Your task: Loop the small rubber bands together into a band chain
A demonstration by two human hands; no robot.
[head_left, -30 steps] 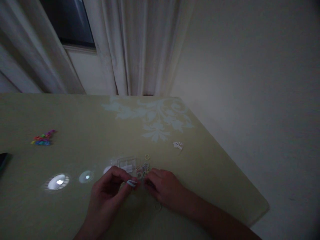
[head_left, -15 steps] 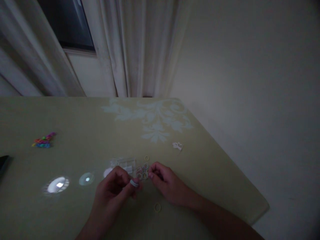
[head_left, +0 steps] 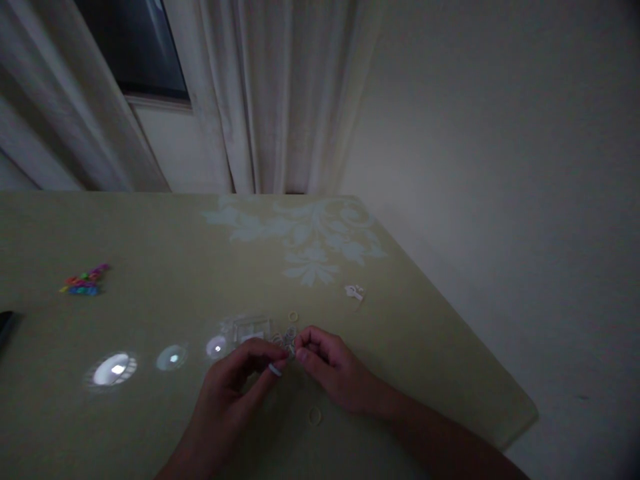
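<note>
My left hand (head_left: 240,393) is closed in a pinch, with a small white rubber band (head_left: 275,369) at the tips of its thumb and forefinger. Close beside it, my right hand (head_left: 333,367) is closed too, thumb against bent fingers; whatever it grips is hidden. Just beyond the fingertips lies a little heap of rubber bands (head_left: 290,333), partly covered by my hands. A clear plastic box (head_left: 253,327) stands behind my left hand. One loose yellowish band (head_left: 315,416) lies in front, and another pale band (head_left: 293,317) lies behind the heap.
A small white piece (head_left: 355,292) lies to the right on the pale table (head_left: 430,373). Far left are a bunch of bright coloured pieces (head_left: 85,281) and a dark object (head_left: 6,325) at the frame's edge. Curtains (head_left: 285,100) and a wall border the table.
My left hand has moved slightly right, closer to my right hand, and the white band now sits nearer its fingertips. My right hand has hardly moved.
</note>
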